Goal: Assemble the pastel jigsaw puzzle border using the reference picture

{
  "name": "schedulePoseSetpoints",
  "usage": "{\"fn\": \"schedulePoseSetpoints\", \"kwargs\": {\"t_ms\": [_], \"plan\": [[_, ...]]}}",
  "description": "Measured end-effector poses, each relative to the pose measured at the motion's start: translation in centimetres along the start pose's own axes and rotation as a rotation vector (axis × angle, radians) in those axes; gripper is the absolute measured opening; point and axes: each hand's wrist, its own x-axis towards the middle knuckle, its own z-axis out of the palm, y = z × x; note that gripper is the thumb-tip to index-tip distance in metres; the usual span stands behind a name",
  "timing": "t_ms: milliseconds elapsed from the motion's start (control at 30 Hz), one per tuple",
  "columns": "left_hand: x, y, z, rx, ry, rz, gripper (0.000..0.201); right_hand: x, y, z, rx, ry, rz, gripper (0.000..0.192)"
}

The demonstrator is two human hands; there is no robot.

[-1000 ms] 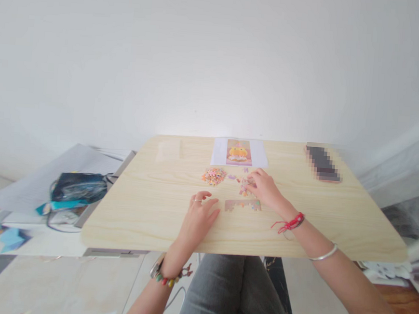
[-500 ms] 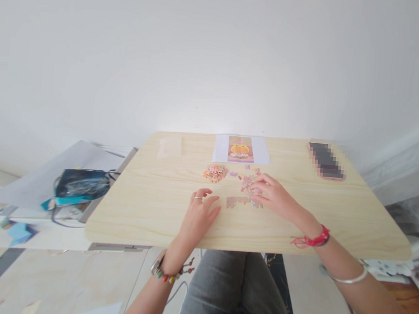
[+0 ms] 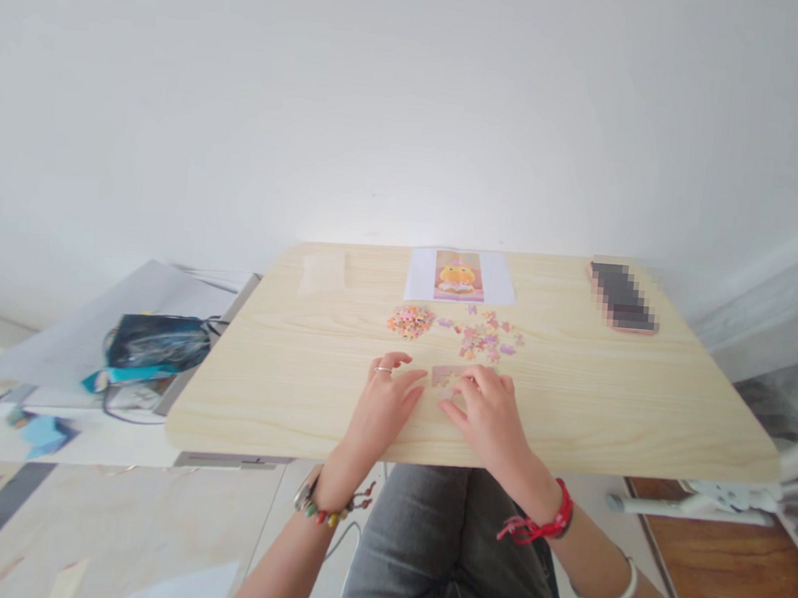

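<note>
Near the desk's (image 3: 280,400) front edge, the joined puzzle strip (image 3: 445,375) is pressed by both flat, open hands, left (image 3: 382,406) and right (image 3: 490,417); no writing is legible.

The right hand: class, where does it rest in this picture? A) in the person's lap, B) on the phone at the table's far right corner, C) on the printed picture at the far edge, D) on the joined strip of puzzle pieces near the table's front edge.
D: the right hand lies over the joined strip of puzzle pieces, beside the left hand.
</note>
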Motion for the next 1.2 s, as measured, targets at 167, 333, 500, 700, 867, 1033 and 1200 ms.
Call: {"fn": "schedulePoseSetpoints", "kwargs": {"t_ms": [167,333,500,700,867,1033,1200], "plan": [[0.0,0.3,-0.2,-0.013,-0.031,0.030,0.019,0.2,-0.8,0.6,-0.081,0.029,0.052,0.015],[-0.2,0.4,-0.4,-0.030,-0.048,0.059,0.020,0.1,-1.4,1.2,-0.110,0.044,0.082,0.015],[-0.2,0.2,-0.5,-0.035,-0.062,0.063,0.020,0.1,-1.9,1.4,-0.122,0.034,0.106,0.015],[-0.1,0.2,-0.7,-0.049,-0.060,0.098,0.020,0.1,-1.8,1.4,-0.109,0.025,0.102,0.014],[-0.1,0.4,-0.5,-0.061,-0.055,0.101,0.021,0.1,-1.8,1.4,-0.104,0.030,0.096,0.014],[-0.2,0.4,-0.5,-0.066,-0.050,0.116,0.020,0.1,-1.7,1.2,-0.081,0.011,0.104,0.017],[-1.0,1.2,-1.0,-0.030,-0.046,0.109,0.020,-0.7,-1.1,1.0,0.014,0.040,0.066,0.005]]}}
